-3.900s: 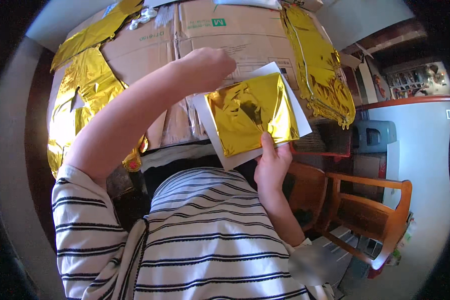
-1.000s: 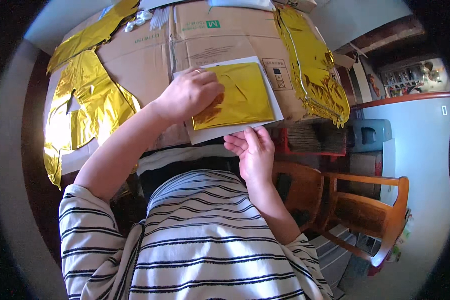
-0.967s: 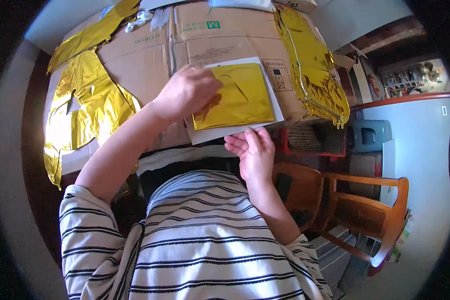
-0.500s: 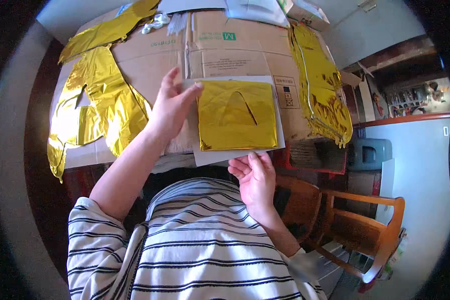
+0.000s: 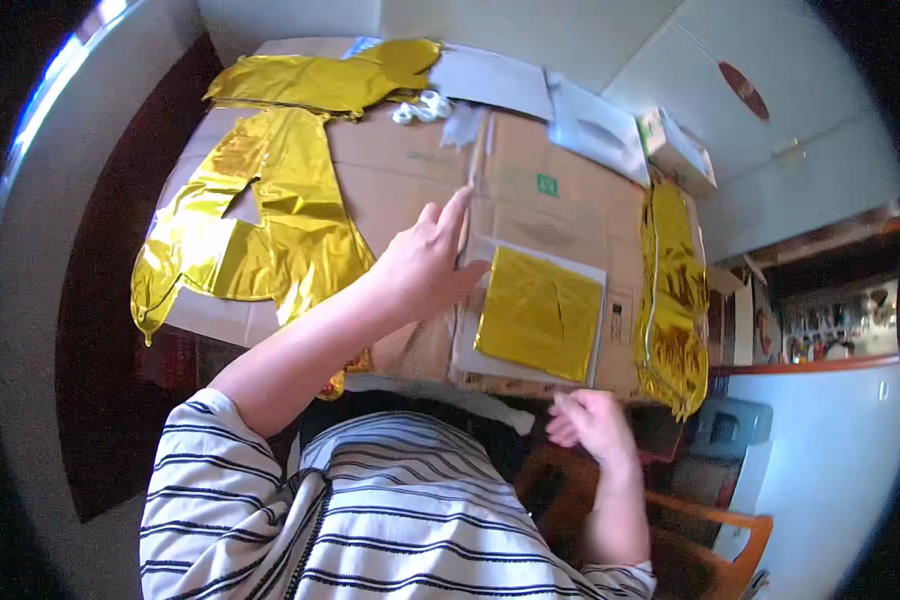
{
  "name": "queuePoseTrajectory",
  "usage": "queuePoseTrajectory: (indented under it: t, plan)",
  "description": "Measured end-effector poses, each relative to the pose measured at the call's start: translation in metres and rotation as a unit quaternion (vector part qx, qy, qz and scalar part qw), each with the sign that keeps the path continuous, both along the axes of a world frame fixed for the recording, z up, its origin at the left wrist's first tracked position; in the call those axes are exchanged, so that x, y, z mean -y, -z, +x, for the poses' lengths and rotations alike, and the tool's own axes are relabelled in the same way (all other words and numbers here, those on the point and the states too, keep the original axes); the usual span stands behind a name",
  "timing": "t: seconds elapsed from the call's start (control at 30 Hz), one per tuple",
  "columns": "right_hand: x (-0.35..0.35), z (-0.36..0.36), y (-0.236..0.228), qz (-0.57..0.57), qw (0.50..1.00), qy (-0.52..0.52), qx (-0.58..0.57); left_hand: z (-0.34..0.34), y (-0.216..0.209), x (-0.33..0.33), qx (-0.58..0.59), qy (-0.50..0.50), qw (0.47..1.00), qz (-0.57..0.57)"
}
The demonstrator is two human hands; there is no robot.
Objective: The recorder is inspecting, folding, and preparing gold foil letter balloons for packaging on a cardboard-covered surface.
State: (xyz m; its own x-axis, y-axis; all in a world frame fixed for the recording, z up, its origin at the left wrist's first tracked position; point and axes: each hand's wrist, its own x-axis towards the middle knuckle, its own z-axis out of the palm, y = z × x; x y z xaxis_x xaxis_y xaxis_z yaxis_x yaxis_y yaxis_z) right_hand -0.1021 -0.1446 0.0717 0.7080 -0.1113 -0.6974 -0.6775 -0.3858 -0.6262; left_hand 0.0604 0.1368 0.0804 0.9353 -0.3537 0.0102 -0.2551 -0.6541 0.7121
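Observation:
A flat packet with folded gold foil inside [image 5: 540,313] lies on the brown cardboard sheet [image 5: 560,200] that covers the table. My left hand [image 5: 425,265] rests open on the cardboard, fingers spread, touching the packet's left edge. My right hand [image 5: 590,422] hovers empty just below the cardboard's near edge, fingers loosely curled, apart from the packet.
Deflated gold foil balloons lie on the left [image 5: 260,225], at the back [image 5: 320,80] and along the right edge [image 5: 670,300]. White paper sheets [image 5: 570,110] and a small box [image 5: 675,150] sit at the far side. A wooden chair [image 5: 710,530] stands lower right.
The gold packet was held up in both hands, then laid flat on the cardboard. My right hand has let go and dropped back toward me; my left hand slid to the packet's left edge.

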Motion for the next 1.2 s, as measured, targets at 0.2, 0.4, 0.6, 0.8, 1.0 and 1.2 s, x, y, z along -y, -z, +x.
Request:
queuePoseTrajectory:
  t: [0.2, 0.4, 0.6, 0.8, 1.0, 1.2]
  plan:
    - [-0.068, 0.174, -0.056, -0.027, 0.928, -0.212, 0.305, 0.001, 0.009, -0.028, 0.002, 0.093, 0.994, 0.064]
    - [-0.178, 0.365, 0.003, -0.205, 0.755, -0.297, 0.548, -0.012, -0.019, -0.059, 0.08, 0.181, 0.974, -0.112]
    - [-0.212, 0.407, 0.014, -0.307, 0.785, -0.317, 0.435, -0.052, -0.096, -0.095, 0.137, 0.238, 0.851, -0.447]
    - [-0.194, 0.416, 0.023, -0.165, 0.849, -0.149, 0.48, -0.083, -0.138, -0.056, 0.162, 0.068, 0.692, -0.7]
    - [-0.125, 0.329, -0.026, 0.271, 0.882, -0.065, 0.379, -0.092, -0.119, -0.058, 0.041, 0.254, 0.612, -0.748]
    - [-0.015, 0.12, -0.065, 0.165, 0.896, -0.051, 0.409, -0.061, -0.064, -0.055, 0.06, 0.399, 0.843, -0.356]
